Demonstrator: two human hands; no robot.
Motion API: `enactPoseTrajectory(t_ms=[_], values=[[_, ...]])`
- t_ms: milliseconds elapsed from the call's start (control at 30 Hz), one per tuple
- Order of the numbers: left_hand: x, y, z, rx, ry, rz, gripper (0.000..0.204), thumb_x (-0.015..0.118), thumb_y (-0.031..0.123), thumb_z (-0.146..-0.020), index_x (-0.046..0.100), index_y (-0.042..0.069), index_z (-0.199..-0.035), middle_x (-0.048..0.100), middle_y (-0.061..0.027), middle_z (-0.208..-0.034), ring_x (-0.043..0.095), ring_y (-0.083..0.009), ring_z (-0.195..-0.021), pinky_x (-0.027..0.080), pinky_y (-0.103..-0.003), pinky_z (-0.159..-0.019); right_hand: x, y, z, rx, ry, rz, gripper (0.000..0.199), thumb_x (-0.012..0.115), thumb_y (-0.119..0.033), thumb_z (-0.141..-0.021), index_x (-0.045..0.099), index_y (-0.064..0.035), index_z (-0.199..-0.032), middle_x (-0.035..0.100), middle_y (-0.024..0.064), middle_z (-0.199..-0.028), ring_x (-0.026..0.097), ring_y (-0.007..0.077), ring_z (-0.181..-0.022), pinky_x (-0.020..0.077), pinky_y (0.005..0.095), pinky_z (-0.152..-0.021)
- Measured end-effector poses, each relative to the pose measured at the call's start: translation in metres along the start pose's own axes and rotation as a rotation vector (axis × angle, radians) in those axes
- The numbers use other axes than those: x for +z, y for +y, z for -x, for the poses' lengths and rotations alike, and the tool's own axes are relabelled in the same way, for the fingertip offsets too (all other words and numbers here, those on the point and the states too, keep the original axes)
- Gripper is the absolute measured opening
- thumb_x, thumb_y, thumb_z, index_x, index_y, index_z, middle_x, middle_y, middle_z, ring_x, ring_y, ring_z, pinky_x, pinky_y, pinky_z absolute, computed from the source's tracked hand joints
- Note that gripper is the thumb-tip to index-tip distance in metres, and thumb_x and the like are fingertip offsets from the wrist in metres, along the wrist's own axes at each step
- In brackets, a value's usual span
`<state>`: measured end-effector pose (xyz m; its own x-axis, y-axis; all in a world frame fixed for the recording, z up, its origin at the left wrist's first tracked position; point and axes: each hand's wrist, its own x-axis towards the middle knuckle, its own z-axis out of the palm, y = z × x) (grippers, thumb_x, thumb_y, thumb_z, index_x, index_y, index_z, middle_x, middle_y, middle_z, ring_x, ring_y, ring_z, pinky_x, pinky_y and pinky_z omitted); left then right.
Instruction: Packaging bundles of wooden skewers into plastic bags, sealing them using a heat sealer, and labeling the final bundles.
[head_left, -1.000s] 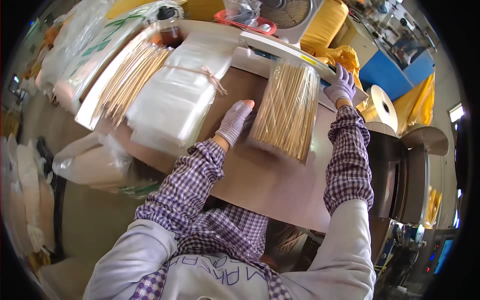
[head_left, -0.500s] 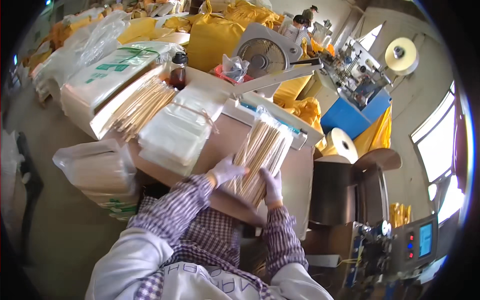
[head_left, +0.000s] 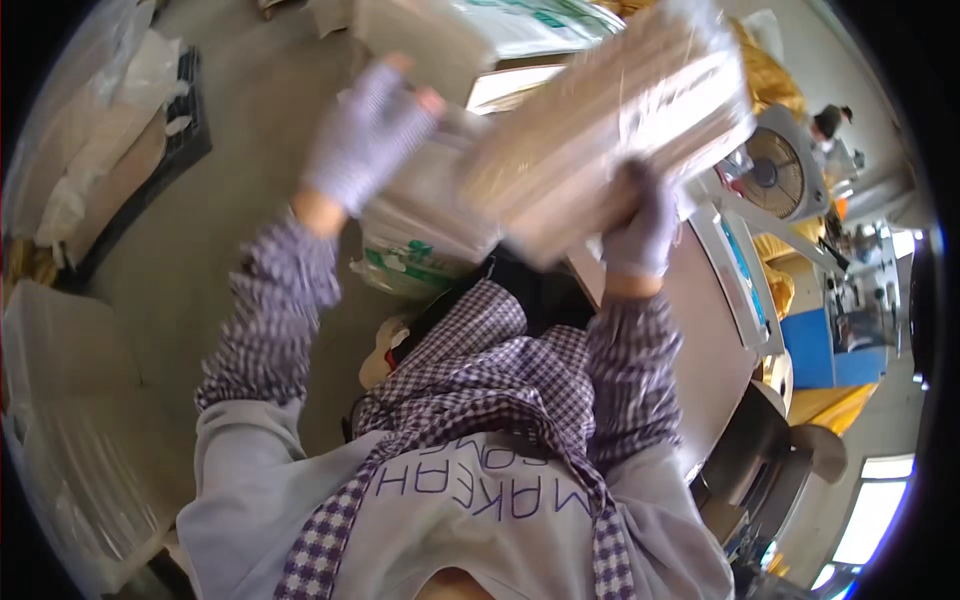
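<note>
A clear plastic bag of thin wooden sticks (head_left: 610, 130) hangs slanted in the air, smeared by motion. My right hand (head_left: 645, 225), in a white glove with bare fingertips, grips its lower right side; some of those fingers are hidden behind the bag. Left of the bag, my left hand (head_left: 370, 140), gloved alike, is raised with thumb and fingers apart and nothing between them. Beneath both hands stands a large plastic sack (head_left: 420, 255) with green print, partly covered by the held bag.
The brown worktable (head_left: 700, 360) runs along my right side, with a sealing machine (head_left: 735, 270) on it. A grey fan (head_left: 775, 170) stands beyond. Wrapped plastic stock (head_left: 70, 420) is at the far left, near a dark-edged cart (head_left: 150, 170).
The view has swung left. The bag of sticks has been lifted off the table and carried left over the sack. My left hand has come off it; my right still holds it.
</note>
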<state>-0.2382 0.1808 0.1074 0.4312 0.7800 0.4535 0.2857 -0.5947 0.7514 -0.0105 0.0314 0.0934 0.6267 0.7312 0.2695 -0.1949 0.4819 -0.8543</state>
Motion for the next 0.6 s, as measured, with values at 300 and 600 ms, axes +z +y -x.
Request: enactPoseTrajectory(t_ms=[300, 600], values=[[-0.030, -0.165, -0.088, -1.029, -0.474, -0.272, 0.055, 0.051, 0.057, -0.077, 0.056, 0.003, -0.073, 0.056, -0.0072, -0.057, 0.056, -0.0160, -0.051, 0.045, -0.029, -0.050, 0.134, 0.086, -0.143, -0.106, -0.241, 0.165, 0.032, 0.066, -0.001, -0.066, 0.054, -0.0008, -0.096, 0.059, 0.0075, -0.087, 0.056, 0.0190, -0.078, 0.0462, 0.0318, -0.075], [-0.026, -0.219, -0.021, -0.536, -0.085, 0.038, 0.023, 0.053, 0.020, -0.085, 0.054, 0.002, -0.071, 0.051, -0.0034, -0.054, 0.046, -0.0109, -0.039, 0.036, -0.024, -0.033, 0.111, 0.105, -0.145, 0.218, -0.988, 1.164, 0.060, 0.070, -0.014, -0.064, 0.039, 0.0000, -0.113, 0.058, 0.0209, -0.089, 0.061, 0.0317, -0.081, 0.0520, 0.0362, -0.069]])
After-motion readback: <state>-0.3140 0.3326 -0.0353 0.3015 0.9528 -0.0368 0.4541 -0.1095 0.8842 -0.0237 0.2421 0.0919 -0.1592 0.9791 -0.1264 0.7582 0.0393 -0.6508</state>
